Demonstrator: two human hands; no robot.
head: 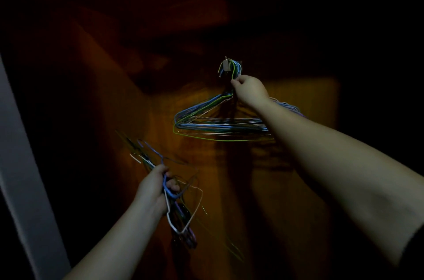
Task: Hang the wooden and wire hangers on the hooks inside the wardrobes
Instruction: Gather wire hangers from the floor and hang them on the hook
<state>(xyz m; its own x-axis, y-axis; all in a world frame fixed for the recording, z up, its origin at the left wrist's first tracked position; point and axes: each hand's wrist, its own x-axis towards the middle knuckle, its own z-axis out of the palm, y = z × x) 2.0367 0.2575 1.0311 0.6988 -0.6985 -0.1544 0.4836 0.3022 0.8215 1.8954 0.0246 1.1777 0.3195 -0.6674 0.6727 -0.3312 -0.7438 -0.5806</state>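
A metal hook [226,66] is fixed to the dark wooden back wall [298,100] of the wardrobe. Several coloured wire hangers [215,122] hang from it in a bunch. My right hand [250,89] is raised just below the hook and pinches the neck of a green wire hanger there. Lower left, my left hand [156,185] grips a loose bundle of wire hangers [181,215], blue, white and dark ones, pointing up and down out of my fist. No wooden hanger shows.
The wardrobe interior is very dim. A pale door edge or frame [20,165] runs down the left side. A dark shelf or top panel [160,15] sits above the hook.
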